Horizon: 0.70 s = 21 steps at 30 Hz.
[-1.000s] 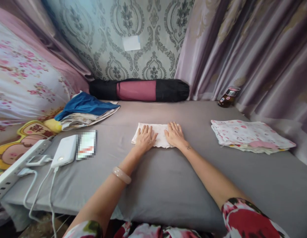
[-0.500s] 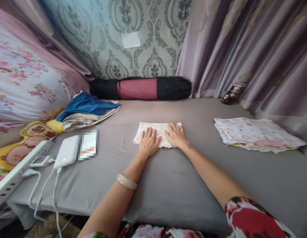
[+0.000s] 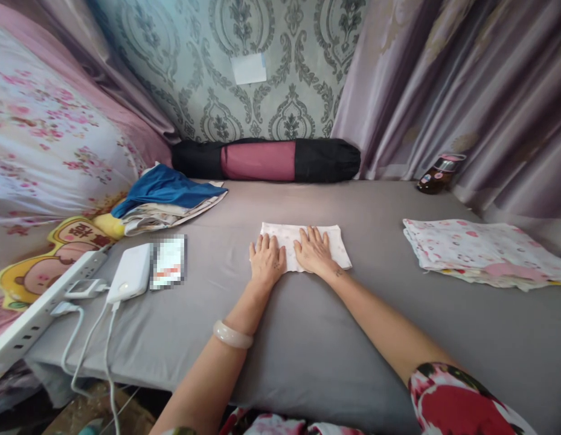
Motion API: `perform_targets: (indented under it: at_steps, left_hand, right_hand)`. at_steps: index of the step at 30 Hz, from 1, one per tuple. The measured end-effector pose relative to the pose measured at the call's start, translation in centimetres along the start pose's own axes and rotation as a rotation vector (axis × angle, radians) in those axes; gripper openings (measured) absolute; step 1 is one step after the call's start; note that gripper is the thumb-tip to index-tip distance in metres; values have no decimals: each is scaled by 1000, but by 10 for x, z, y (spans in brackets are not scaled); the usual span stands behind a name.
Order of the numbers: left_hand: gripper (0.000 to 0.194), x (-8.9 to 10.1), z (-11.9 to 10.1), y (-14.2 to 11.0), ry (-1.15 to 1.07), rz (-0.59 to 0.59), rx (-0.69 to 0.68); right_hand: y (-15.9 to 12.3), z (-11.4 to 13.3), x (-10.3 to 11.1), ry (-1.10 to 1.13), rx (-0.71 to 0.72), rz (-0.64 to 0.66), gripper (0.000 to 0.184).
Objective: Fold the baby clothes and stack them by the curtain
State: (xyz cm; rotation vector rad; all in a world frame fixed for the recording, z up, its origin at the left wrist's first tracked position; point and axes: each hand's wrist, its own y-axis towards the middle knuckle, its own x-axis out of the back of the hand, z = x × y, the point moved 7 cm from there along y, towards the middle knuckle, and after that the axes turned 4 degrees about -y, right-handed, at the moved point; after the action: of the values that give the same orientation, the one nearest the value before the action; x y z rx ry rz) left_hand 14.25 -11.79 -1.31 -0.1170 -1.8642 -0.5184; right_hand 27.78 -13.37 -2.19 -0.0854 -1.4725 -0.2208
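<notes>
A small folded white cloth (image 3: 337, 248) with a faint print lies flat in the middle of the grey sheet (image 3: 298, 338). My left hand (image 3: 267, 258) rests palm down on its left end, fingers spread, thumb pointing inward. On the cloth's middle lies my right hand (image 3: 314, 251), also flat with the fingers apart. Neither hand grips the fabric. The palms hide part of the cloth's near edge.
To the right lies a folded printed cloth stack (image 3: 479, 248), with a dark bottle (image 3: 438, 174) behind it. Blue and cream fabrics (image 3: 171, 193), a power bank (image 3: 130, 272) and a power strip (image 3: 44, 311) are at left. A long black-and-pink bag (image 3: 257, 161) lines the wall.
My right hand has slid left over the cloth, away from its right end, which now shows. My left hand has shifted toward the cloth's left edge. The camera view has turned slightly left.
</notes>
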Motion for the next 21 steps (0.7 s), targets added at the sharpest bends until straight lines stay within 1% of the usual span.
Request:
perform_targets:
  at_steps: [4, 8, 10, 13, 17, 21]
  left_hand:
    - [41, 2, 0, 0, -28, 5, -5]
    - [34, 3, 5, 2, -59, -21, 13]
    - [32, 5, 10, 3, -58, -44, 44]
    - [30, 7, 17, 4, -40, -76, 89]
    - [27, 9, 26, 4, -22, -82, 133]
    - [28, 9, 33, 4, -24, -69, 190]
  right_hand:
    - [0, -1, 2, -9, -2, -4, 58]
    - [0, 4, 6, -3, -14, 31, 57]
    - [2, 12, 9, 15, -1, 27, 55]
    - [6, 29, 12, 50, 53, -11, 55]
    - [10, 45, 5, 85, 82, -17, 56]
    - [11, 47, -3, 71, 70, -19, 56]
